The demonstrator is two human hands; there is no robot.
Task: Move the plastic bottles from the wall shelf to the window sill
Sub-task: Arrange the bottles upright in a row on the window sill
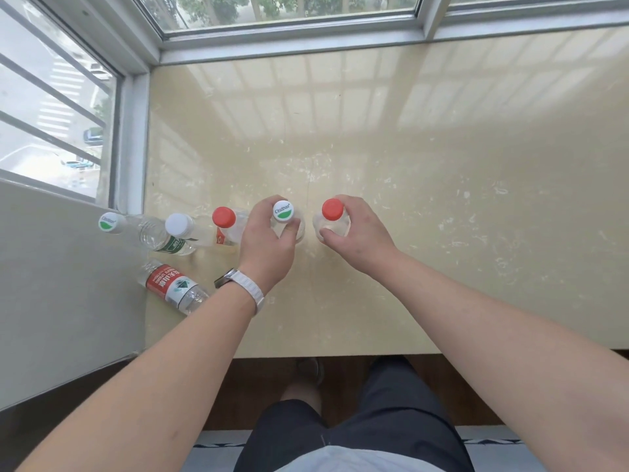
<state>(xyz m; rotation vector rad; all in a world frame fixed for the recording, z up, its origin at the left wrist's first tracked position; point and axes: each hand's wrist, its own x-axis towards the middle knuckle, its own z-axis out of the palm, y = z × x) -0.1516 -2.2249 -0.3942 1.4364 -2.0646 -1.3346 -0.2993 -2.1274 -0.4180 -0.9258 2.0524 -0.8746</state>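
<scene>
Plastic bottles upright on window sill (pixel 374 131). Left hand (pixel 269 240) clenched round green-capped bottle (pixel 284 216); right hand (pixel 357 233) round red-capped bottle (pixel 332 216). Both stood vertical, side by side, extending row rightward; release straight up seemed next.

The glossy beige window sill (pixel 425 165) carries six plastic bottles along its left half. Five stand upright in a row: green-white cap (pixel 108 222), white cap (pixel 178 225), red cap (pixel 223 217), green-white cap (pixel 283 210), red cap (pixel 332 209). A red-labelled bottle (pixel 173 287) lies on its side nearer, at the left edge.
</scene>
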